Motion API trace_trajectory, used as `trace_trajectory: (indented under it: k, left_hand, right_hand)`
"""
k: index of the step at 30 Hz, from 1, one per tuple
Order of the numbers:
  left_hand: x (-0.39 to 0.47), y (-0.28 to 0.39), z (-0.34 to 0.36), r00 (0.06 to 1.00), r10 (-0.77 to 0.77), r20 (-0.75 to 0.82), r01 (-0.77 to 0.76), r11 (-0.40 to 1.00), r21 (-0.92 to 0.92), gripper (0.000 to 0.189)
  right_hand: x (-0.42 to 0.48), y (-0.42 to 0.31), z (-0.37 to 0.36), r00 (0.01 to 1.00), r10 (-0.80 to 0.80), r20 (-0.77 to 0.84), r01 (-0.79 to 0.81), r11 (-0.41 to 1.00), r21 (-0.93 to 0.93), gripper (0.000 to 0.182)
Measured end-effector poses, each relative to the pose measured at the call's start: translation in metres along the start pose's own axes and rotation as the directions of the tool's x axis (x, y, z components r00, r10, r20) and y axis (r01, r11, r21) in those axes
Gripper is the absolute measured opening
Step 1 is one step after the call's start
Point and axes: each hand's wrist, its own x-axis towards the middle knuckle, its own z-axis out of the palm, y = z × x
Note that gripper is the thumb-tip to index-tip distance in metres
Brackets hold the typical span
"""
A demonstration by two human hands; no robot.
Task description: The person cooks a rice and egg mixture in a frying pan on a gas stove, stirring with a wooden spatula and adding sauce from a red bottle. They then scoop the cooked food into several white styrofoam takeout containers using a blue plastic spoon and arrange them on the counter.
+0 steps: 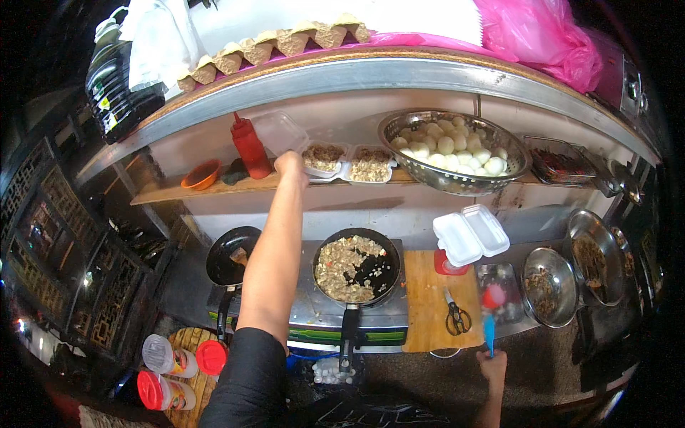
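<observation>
My left hand (290,165) is at the shelf, at the left side of an open foam box of food (322,159); its fingers are mostly hidden, so its grip cannot be told. A second filled foam box (370,165) stands to the right. My right hand (492,362) grips the blue handle of a utensil (489,333), whose red end is over a clear container (501,299). Under my left arm's right side, a frying pan (398,267) holds chopped food on the stove. Scissors (457,319) lie on a wooden cutting board (420,315).
A steel colander (455,186) of peeled eggs and a red squeeze bottle (250,150) stand on the shelf. An empty foam box (458,238) lies open behind the board. Steel bowls (562,299) are at right. A smaller pan (222,267) sits left, above red-lidded jars (179,395).
</observation>
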Motion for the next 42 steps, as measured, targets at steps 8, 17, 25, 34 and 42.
trace_trajectory:
  k: [8,17,25,34,42]
  left_hand:
    - [-0.001,0.057,-0.031,0.967,-0.171,0.188,0.094,0.928,0.361,0.036]
    - [-0.195,0.032,-0.026,0.791,-0.173,0.587,-0.392,0.593,0.703,0.027]
    - [-0.15,-0.292,0.058,0.509,-0.165,0.845,-0.853,0.035,0.521,0.029]
    - [-0.092,-0.356,0.07,0.471,-0.328,0.819,-0.874,-0.298,0.384,0.036]
    - [-0.135,-0.307,0.089,0.465,-0.161,0.87,-0.885,-0.082,0.458,0.028]
  right_hand:
    - [0.036,-0.044,0.017,0.979,-0.194,0.058,0.19,0.98,0.066,0.03]
    - [0.058,-0.045,0.015,0.981,-0.16,0.107,0.137,0.972,0.191,0.021]
    - [0.128,-0.118,0.038,0.981,0.126,-0.147,0.045,0.592,0.805,0.024]
    - [0.148,-0.173,0.048,0.953,-0.002,-0.303,0.233,0.642,0.731,0.027]
    - [0.161,-0.167,0.047,0.94,-0.013,-0.34,0.247,0.713,0.656,0.025]
